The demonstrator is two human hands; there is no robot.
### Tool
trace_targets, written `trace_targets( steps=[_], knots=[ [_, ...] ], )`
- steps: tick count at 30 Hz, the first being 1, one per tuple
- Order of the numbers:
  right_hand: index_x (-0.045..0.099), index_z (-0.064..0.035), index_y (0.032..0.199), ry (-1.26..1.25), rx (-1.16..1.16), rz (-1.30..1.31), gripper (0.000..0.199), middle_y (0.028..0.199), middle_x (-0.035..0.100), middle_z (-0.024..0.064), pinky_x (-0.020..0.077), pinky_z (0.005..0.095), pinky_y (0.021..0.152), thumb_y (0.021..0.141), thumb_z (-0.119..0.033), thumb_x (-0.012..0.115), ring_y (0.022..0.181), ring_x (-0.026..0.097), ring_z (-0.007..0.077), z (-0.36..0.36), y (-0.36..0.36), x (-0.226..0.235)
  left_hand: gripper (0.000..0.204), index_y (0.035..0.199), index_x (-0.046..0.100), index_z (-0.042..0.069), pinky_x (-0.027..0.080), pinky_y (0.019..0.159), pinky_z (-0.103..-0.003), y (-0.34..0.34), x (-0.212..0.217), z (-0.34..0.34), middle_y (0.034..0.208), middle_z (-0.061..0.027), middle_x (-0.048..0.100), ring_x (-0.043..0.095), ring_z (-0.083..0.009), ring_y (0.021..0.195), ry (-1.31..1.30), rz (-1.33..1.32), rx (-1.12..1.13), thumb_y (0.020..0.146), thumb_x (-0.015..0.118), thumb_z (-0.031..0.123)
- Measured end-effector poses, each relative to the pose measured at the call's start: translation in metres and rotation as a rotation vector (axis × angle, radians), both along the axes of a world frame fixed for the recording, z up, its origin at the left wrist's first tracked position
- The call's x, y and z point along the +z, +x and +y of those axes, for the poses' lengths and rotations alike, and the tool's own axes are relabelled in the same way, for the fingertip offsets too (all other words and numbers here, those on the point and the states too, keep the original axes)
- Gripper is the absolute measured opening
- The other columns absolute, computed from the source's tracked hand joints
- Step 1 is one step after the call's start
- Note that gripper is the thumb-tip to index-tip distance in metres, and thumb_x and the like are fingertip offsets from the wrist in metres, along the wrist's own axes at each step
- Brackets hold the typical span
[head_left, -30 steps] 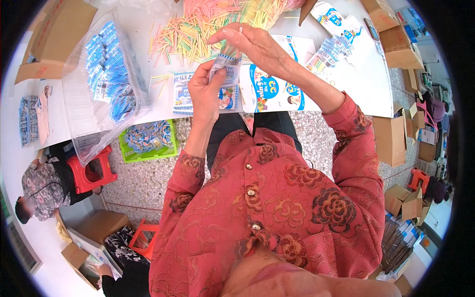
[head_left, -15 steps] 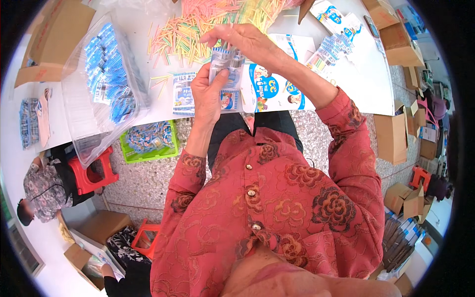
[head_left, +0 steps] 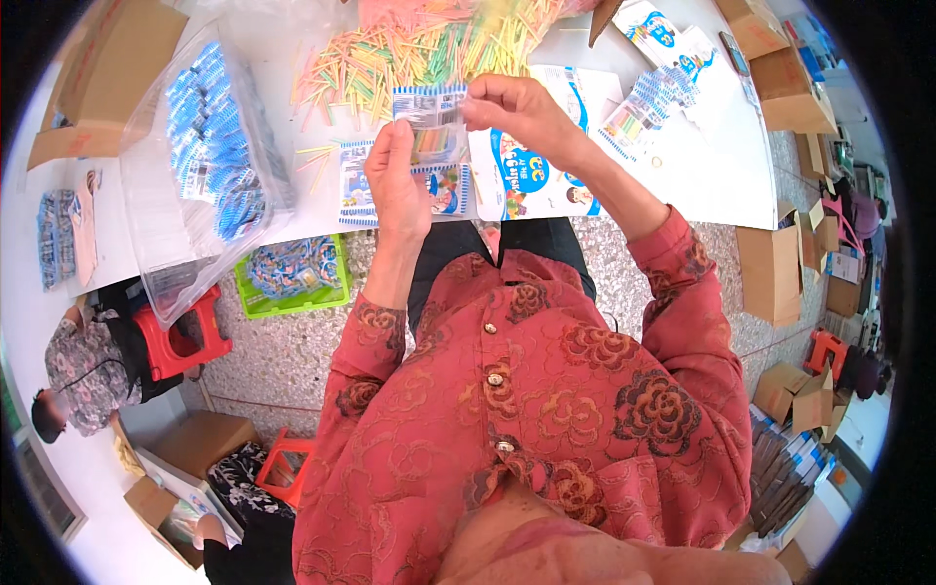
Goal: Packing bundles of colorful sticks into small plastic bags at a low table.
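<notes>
My left hand [head_left: 399,185] grips the left edge of a small clear plastic packet [head_left: 429,109] with blue striped ends. Colored sticks show inside its lower part. At its right edge, the thumb and fingers of my right hand [head_left: 526,115] pinch the packet near the top. Flat printed packets [head_left: 358,195] lie on the table under my left hand. Just beyond the hands spreads a loose pile of thin pink, yellow and green sticks [head_left: 380,60]. A white and blue printed carton [head_left: 522,180] lies flat below my right wrist.
A clear plastic bin [head_left: 146,210] at the left holds rows of blue packets. Filled packets [head_left: 655,97] lie at the right beside printed cartons [head_left: 655,34] and a phone [head_left: 733,53]. A green basket [head_left: 297,310] of packets sits below the table edge. Another person [head_left: 93,370] is at lower left.
My right hand has come down from above the packet to its right edge. The packet is now turned flatter, showing colored sticks inside.
</notes>
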State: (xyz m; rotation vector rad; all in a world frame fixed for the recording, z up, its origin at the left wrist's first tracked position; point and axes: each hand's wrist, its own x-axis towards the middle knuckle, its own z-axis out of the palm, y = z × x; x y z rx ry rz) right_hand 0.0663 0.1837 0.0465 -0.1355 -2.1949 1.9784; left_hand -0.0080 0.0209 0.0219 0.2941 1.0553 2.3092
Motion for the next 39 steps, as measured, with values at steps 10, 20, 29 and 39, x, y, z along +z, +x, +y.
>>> trace_targets(
  steps=[10, 20, 29, 39],
  knots=[
    [0.060, 0.0025, 0.088, 0.454, -0.267, 0.203, 0.013, 0.080, 0.062, 0.0069, 0.0473, 0.0263, 0.066, 0.085, -0.011, 0.061, 0.070, 0.059, 0.0137, -0.011, 0.019, 0.016, 0.018, 0.095, 0.064, -0.004, 0.040, 0.076, -0.022, 0.001, 0.004, -0.008, 0.096, -0.0027, 0.060, 0.052, -0.0066, 0.085, -0.293, 0.458, 0.016, 0.092, 0.053, 0.009],
    [0.056, -0.0014, 0.104, 0.088, -0.226, 0.081, 0.025, 0.077, 0.055, 0.0006, 0.0443, 0.0236, 0.065, 0.085, -0.015, 0.064, 0.071, 0.050, 0.0073, -0.012, 0.051, -0.007, 0.021, 0.100, 0.061, -0.005, 0.047, 0.071, -0.022, 0.021, -0.009, 0.000, 0.090, -0.0047, 0.065, 0.059, -0.0079, 0.078, -0.366, 0.447, -0.204, 0.081, 0.067, 0.000],
    [0.066, -0.0028, 0.092, 0.306, -0.500, -0.083, 0.015, 0.080, 0.067, 0.0004, 0.0449, 0.0222, 0.059, 0.082, -0.014, 0.067, 0.070, 0.056, 0.0035, 0.047, 0.108, -0.036, 0.023, 0.107, 0.059, -0.003, 0.046, 0.079, -0.024, 0.031, -0.012, 0.008, 0.095, -0.0075, 0.063, 0.059, -0.0107, 0.086, -0.392, 0.505, -0.300, 0.084, 0.062, 0.002],
    [0.058, 0.0027, 0.080, 0.587, -0.970, -0.216, 0.025, 0.064, 0.060, 0.0136, 0.0458, 0.0311, 0.053, 0.077, -0.019, 0.069, 0.054, 0.055, 0.0182, 0.121, 0.159, -0.079, 0.020, 0.105, 0.060, -0.003, 0.048, 0.077, -0.024, 0.031, -0.028, 0.013, 0.092, -0.0080, 0.065, 0.060, -0.0116, 0.083, -0.459, 0.521, -0.413, 0.086, 0.061, 0.004]
  ],
)
